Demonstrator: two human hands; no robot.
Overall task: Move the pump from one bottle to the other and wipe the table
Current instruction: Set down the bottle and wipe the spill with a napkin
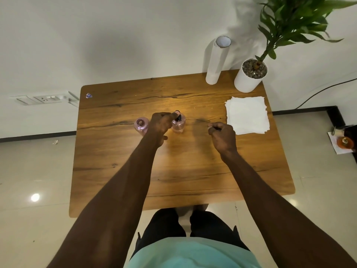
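A wooden table [173,171] is seen from above, set against a white wall. At its far right corner a potted plant [251,74] and an upright paper roll [216,60] are placed side by side. A stack of white napkins [247,115] is laid flat near the right edge. Two pink bottles are stood near the middle: the open bottle [141,125] on the left, with its neck uncovered, and the second bottle [178,124] just beside it. The black pump [178,115] is set on the second bottle's neck and is pinched at its top by the left hand [160,126]. The right hand [222,134] is held above the table with curled fingers; whether anything is held in it cannot be told.
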